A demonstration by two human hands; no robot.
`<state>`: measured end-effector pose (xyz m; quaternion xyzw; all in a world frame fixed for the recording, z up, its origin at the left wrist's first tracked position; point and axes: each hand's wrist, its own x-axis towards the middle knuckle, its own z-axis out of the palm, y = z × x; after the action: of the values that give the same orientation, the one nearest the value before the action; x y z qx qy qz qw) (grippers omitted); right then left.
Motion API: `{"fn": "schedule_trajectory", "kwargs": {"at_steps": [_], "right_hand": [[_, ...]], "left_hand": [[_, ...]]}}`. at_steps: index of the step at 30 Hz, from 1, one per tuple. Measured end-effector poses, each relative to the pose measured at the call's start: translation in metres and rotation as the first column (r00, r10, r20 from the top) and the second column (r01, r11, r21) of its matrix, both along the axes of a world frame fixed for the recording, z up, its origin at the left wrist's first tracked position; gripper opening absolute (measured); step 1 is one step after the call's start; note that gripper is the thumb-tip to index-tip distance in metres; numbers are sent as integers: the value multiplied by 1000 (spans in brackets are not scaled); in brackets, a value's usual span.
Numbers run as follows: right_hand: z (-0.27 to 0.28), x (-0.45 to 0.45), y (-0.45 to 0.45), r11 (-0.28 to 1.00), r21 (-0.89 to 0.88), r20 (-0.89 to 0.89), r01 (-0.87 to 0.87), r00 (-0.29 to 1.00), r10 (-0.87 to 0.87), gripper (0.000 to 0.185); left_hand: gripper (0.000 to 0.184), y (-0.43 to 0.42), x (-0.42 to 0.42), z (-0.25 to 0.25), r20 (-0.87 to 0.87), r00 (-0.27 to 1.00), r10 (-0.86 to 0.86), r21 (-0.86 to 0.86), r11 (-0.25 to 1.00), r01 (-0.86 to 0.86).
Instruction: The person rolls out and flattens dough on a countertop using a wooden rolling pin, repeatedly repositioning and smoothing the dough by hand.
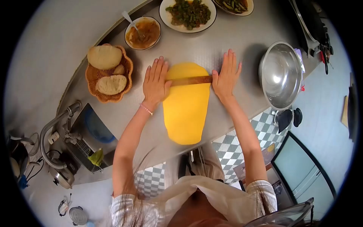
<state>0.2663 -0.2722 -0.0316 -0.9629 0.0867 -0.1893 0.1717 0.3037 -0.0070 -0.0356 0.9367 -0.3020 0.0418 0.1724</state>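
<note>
A long sheet of yellow dough [185, 113] lies flat on the metal counter [151, 151], its near end close to the counter's front edge. Across its far part rests a wooden rolling pin [191, 80]. My left hand [155, 81] lies over the pin's left end, fingers stretched forward, a beaded bracelet on the wrist. Over the right end is my right hand [226, 76], its fingers also extended and the thumb beside the pin. Both palms hide the ends of the pin.
Bread sits in a wicker basket [90, 81] at the left. Behind are a bowl of sauce [143, 34] with a spoon, a plate of green food [163, 17] and another dish [247, 8]. A steel bowl [280, 75] stands right; a sink [90, 125] is at the left.
</note>
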Motion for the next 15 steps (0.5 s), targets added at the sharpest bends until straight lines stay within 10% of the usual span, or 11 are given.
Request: {"fn": "schedule_trajectory", "kwargs": {"at_steps": [4,15], "right_hand": [[3,66,-13,1000,18,65,6,998,-7,68],[8,-131,31,997,48,-317,-67,945,78,65]], "left_hand": [[59,-29,84,28,168,984,56,-118,992,-37],[58,23,-76,23,-267,962,-60,48,996,75]]}}
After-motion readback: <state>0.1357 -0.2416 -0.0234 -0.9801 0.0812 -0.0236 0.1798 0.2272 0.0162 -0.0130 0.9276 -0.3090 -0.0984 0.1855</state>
